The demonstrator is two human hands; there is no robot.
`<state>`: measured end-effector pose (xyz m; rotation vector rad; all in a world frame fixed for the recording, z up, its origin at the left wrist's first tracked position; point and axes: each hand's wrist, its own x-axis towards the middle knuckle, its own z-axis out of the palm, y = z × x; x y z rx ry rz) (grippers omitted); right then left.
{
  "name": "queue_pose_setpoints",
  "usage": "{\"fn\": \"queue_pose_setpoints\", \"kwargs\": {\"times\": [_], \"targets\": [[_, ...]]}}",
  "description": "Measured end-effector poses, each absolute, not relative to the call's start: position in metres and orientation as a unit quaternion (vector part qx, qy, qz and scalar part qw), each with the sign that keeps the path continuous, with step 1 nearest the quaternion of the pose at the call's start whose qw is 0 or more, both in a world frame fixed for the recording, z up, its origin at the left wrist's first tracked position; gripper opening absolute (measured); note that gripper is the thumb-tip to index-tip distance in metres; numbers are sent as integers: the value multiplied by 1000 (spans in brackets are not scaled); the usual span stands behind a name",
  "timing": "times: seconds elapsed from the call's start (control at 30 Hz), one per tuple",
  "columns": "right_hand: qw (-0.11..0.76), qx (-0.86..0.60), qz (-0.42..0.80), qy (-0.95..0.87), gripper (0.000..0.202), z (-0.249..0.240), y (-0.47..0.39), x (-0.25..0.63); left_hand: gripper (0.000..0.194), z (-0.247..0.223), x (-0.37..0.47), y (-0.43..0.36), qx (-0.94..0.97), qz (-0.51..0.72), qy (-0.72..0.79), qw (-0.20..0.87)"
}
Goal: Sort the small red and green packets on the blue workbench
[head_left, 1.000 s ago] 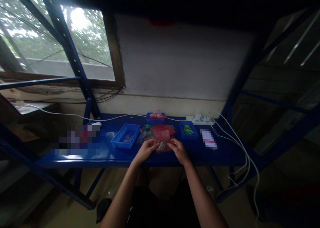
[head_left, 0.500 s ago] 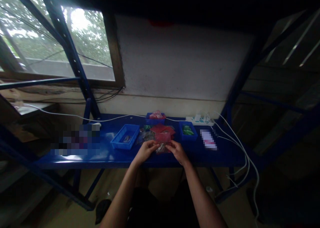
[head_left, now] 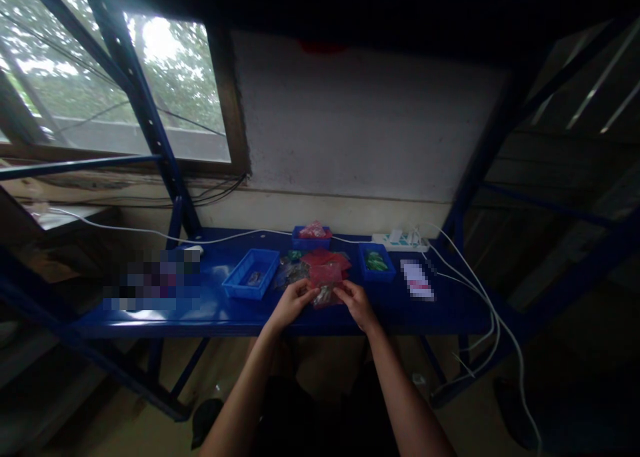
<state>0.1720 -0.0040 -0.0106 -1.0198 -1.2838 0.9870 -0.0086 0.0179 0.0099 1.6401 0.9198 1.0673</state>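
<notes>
The white cable [head_left: 521, 375] has swung outward; its lower end hangs farther right.

Glossy blue tabletop [head_left: 200, 308]; thin translucent red plastic bag [head_left: 326, 273]; plastic tray [head_left: 245, 291]; matt wall [head_left: 370, 123]

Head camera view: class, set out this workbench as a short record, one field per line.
Left hand: fingers on left edge of red translucent plastic bag
Right hand: fingers on its right edge
Bag's contents: too unclear to name
Left: blue rectangular plastic tray with small clear packets
Back: smaller blue plastic tray, heaped with red plastic bags
Right: blue plastic tray with green packets
Surface: glossy blue tabletop
</notes>
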Motion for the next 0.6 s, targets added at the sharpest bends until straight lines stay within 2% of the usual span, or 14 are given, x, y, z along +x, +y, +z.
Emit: {"fn": "queue_pose_setpoints", "kwargs": {"times": [0.17,0.33,0.43,0.5,0.6], "targets": [[608,-458,393,-516,31,-10,-3,174,34,25,-15,29,668,480,408,396],[579,-460,394,-546,26,-8,-4,173,19,88,-23,68,729,474,480,116],[582,-458,396,-543,26,-9,-3,172,22,118,-16,104,732,452,511,-6],[583,-455,394,-546,25,-10,-2,171,29,121,-7,126,758,406,509,-32],[579,-458,392,-548,23,-10,0,170,25,103,6,149,837,258,482,23]]}}
